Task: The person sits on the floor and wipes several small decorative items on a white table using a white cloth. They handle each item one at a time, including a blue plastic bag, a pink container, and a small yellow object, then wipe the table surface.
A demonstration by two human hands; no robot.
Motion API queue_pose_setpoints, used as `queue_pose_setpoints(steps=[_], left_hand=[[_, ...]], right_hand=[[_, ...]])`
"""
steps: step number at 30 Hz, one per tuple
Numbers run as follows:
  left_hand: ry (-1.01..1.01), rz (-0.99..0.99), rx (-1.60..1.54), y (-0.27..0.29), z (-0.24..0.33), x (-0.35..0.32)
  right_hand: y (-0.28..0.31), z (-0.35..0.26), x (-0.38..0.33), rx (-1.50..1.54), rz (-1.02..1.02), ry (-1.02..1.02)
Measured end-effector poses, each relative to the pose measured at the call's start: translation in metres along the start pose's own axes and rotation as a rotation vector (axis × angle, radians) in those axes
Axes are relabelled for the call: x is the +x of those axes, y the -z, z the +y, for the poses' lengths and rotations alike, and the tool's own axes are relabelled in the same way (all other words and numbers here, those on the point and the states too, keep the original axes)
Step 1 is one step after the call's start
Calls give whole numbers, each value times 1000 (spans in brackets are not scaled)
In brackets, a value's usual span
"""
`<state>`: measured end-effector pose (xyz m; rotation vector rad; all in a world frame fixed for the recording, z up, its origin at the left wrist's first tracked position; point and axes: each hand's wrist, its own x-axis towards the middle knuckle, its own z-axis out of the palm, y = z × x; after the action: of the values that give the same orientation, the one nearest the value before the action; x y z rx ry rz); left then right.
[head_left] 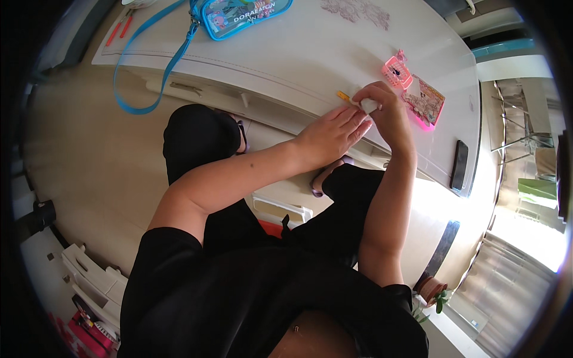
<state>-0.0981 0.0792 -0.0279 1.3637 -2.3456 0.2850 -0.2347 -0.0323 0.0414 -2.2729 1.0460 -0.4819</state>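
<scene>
My right hand (391, 110) is closed around a small white wad (369, 106) that looks like tissue or cotton, pinched between the thumb and curled fingers. Just to its left, my left hand (333, 137) is held out flat with the fingers stretched toward the wad. The left fingertips reach the wad and the right hand, though whether they touch cannot be made out. Both hands are over the near edge of the white table (286, 53). Beyond the left fingertips a small yellow stick-like item (343, 96) lies on the tabletop.
A small pink basket (396, 73), a pink-edged picture case (427, 101) and a black phone (459, 165) lie to the right. A blue-trimmed clear bag (242, 15) is at the far left, its blue strap (145, 111) hanging over the edge. Red pens (119, 31) lie beyond it.
</scene>
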Motion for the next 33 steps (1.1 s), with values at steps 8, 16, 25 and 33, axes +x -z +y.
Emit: queue_pose_setpoints(steps=[8,16,25,33], left_hand=[[-13,128,-40,-13,-1,-2],[2,-51,-117,1,0,3],[19,23,-273,8,-15,-1],[162,78,-155,13,-42,-14]], right_hand=[[-32,-23,29,-99,-79,33],[-38,-25,34,85,241,107],[1,0,5,226,333,-130],[-20,-6,-2,-4,112,1]])
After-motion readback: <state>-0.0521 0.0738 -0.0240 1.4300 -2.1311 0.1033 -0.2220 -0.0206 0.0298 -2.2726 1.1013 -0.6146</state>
